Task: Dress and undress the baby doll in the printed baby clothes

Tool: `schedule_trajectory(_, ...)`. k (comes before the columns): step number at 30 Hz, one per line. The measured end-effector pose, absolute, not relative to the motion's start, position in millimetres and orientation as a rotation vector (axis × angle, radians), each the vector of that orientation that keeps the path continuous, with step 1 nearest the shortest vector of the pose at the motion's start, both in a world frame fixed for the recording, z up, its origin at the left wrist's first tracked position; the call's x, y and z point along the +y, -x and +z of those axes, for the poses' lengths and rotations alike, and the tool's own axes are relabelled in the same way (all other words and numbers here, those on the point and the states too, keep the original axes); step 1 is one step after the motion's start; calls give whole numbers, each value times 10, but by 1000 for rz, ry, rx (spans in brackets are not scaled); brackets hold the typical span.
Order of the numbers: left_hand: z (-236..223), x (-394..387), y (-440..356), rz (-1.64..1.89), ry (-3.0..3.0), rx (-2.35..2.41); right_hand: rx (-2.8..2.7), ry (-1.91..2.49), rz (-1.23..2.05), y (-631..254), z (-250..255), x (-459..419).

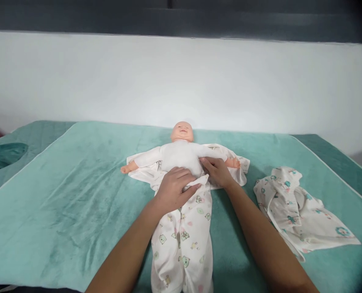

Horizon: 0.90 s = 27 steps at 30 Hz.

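A baby doll [181,156] with a soft white body lies on its back, arms spread out to the sides. Its legs are in printed baby pants [196,228] with small green and yellow figures. My left hand [176,189] lies across the doll's belly, its fingers and thumb closed on the white waistband. Against the doll's side, under its arm, my right hand [217,171] is closed with bent fingers; what they hold, if anything, is hidden. A white baby shirt [240,175] lies spread beneath the doll's back and arms.
A green plush cover [77,195] lies under everything, wrinkled on the left. To the right rests a crumpled printed baby garment [309,219] with teal figures. Behind the far edge rises a white wall [181,81], with a dark band above it.
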<state>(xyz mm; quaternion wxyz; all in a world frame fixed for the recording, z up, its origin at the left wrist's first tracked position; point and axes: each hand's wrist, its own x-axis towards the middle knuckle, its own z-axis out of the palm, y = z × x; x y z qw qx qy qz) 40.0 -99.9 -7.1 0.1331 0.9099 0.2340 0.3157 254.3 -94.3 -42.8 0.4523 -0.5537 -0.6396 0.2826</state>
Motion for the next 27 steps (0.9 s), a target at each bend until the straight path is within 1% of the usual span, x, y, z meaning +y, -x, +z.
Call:
schedule_trajectory(3,-69,-995,-400,918,-2637,673,-1378,1380,671,-2570,-426,-940)
schedule_trajectory(6,-68,-989,-399,918,-2635,670,-1317,1358,742,-2557,-421,-940)
schedule_trajectory(13,-63,-995,-400,912,-2644,670,-1587,1366,895,-2517,-428,-924)
schedule_trajectory(18,-76,-996,-401,916,-2647,672,-1712,1270,876,-2478,-449,-916)
schedule_trajectory(23,-81,-994,-401,927,-2637,675,-1442,1385,737,-2489,-454,-924)
schedule_trajectory(27,-83,-997,-397,930,-2632,666,-1232,1345,706,-2516,-441,-918)
